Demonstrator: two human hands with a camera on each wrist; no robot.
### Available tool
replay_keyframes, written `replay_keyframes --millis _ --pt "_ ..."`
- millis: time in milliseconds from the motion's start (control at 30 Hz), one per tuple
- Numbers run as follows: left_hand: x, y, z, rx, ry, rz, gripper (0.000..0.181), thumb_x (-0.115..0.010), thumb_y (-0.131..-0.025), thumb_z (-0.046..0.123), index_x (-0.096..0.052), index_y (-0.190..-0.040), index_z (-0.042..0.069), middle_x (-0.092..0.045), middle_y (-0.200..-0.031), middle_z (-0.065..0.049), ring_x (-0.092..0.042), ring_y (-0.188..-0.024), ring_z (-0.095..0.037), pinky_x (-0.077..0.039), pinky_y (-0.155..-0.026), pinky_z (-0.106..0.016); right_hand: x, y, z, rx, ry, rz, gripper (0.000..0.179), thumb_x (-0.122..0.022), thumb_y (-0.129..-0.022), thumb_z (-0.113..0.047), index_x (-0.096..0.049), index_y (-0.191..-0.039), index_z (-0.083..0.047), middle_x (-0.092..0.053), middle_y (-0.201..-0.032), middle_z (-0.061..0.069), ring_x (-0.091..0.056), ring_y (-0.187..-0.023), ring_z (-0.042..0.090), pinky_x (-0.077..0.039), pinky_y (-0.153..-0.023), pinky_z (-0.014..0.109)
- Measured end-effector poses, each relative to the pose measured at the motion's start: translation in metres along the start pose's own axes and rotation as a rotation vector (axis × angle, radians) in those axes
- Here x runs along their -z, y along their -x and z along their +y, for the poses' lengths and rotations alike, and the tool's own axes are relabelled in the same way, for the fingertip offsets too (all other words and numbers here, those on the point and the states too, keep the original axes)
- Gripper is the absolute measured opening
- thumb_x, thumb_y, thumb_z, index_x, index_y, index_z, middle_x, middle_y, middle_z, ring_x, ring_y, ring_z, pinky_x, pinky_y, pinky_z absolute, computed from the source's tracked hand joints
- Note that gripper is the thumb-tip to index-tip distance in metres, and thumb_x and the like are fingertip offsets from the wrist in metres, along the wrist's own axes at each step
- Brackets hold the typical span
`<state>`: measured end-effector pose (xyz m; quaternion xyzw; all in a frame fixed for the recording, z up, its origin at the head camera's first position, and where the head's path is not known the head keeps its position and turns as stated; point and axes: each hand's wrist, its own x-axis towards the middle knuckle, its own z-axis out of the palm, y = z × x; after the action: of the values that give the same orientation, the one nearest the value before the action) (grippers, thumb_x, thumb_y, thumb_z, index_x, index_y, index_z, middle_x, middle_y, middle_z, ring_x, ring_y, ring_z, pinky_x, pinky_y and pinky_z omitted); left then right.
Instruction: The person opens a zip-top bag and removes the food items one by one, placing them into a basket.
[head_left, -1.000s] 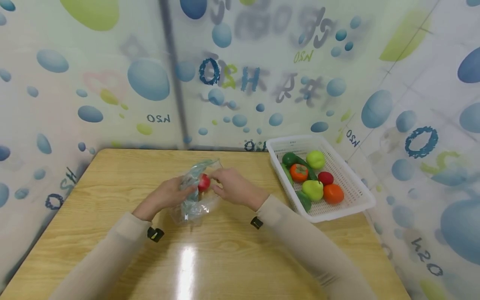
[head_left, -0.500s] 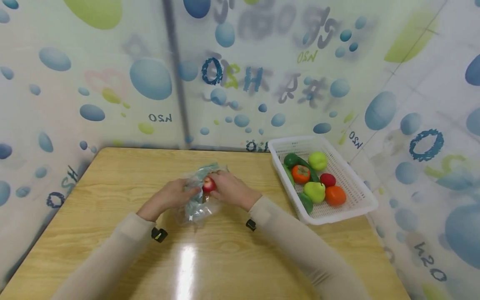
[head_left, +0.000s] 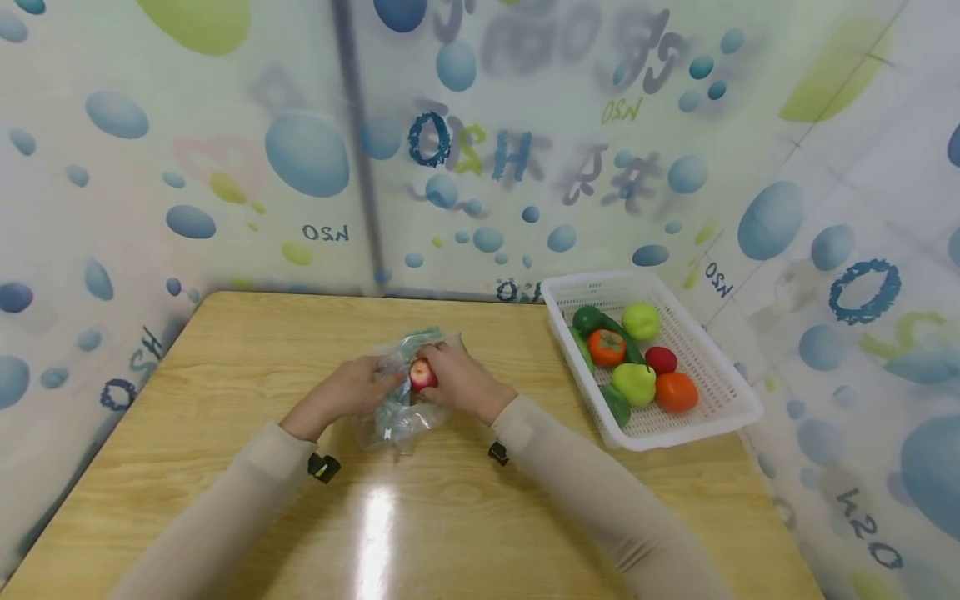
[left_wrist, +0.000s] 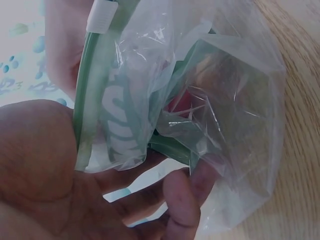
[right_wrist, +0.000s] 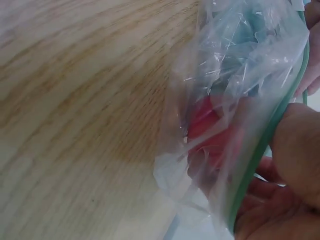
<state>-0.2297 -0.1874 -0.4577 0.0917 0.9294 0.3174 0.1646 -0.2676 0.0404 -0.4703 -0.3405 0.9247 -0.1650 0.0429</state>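
A clear zip bag [head_left: 408, 423] with green printing stands crumpled on the wooden table, its mouth spread. My left hand [head_left: 352, 388] grips the bag at its left side. In the left wrist view, the bag's green zip strip [left_wrist: 90, 100] with a white slider [left_wrist: 102, 16] runs beside the palm, and the fingers curl at the bag's edge. A red apple [head_left: 422, 376] is at the bag's mouth, held by the fingers of my right hand [head_left: 467, 385]. Through the plastic in the right wrist view, the apple [right_wrist: 212, 130] shows inside the bag, partly blurred.
At the right of the table [head_left: 420, 517] a white plastic basket [head_left: 686, 434] holds a persimmon [head_left: 607, 347], a pear [head_left: 633, 384], a tomato [head_left: 677, 392], a cucumber and other produce. A patterned curtain [head_left: 465, 208] hangs behind the table.
My right hand has closed around the apple from the right and moved slightly with it. The left hand still holds the bag, shifted a little right in view.
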Motion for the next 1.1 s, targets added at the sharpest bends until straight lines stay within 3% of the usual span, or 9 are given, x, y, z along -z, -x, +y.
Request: replay_keyframes --millis 333,733,1000,1100 --pt "0.002 0.001 0.002 -0.002 0.026 0.025 0.07 -0.058 -0.121 0.043 -0.055 -0.163 -0.013 -0.062 -0.164 -0.039 -0.063 -0.151 -0.057 -0.058 -0.121 -0.069 0.006 0.005 0.001 -0.041 -0.094 0.047 0.057 -0.098 -0.097 -0.02 -0.073 -0.145 -0.002 -0.081 -0.141 0.014 -0.077 -0.128 0.028 -0.065 -0.116 0.04" --pt "0.006 0.001 0.001 0.013 0.04 0.047 0.073 -0.059 -0.12 0.045 -0.053 -0.164 -0.014 -0.061 -0.163 -0.04 -0.068 -0.146 -0.055 -0.061 -0.118 -0.068 0.02 0.012 -0.001 0.038 -0.147 0.141 0.053 -0.099 -0.095 -0.018 -0.075 -0.14 -0.002 -0.081 -0.137 0.015 -0.079 -0.124 0.028 -0.068 -0.11 0.039" --pt "0.009 0.003 0.0 0.019 0.06 0.114 0.063 -0.063 -0.119 0.041 -0.061 -0.156 -0.01 -0.071 -0.153 -0.036 -0.076 -0.13 -0.046 -0.066 -0.109 -0.063 0.037 0.022 -0.004 0.024 -0.226 0.157 0.061 -0.095 -0.098 -0.016 -0.067 -0.151 -0.003 -0.073 -0.148 0.018 -0.076 -0.127 0.029 -0.068 -0.111 0.042" --pt "0.01 0.004 0.0 0.026 0.061 0.129 0.067 -0.064 -0.119 0.041 -0.058 -0.159 -0.011 -0.068 -0.156 -0.037 -0.074 -0.134 -0.048 -0.066 -0.11 -0.065 0.041 0.024 -0.004 0.037 -0.214 0.176 0.063 -0.096 -0.098 -0.017 -0.067 -0.152 -0.004 -0.073 -0.149 0.018 -0.076 -0.127 0.029 -0.068 -0.11 0.041"
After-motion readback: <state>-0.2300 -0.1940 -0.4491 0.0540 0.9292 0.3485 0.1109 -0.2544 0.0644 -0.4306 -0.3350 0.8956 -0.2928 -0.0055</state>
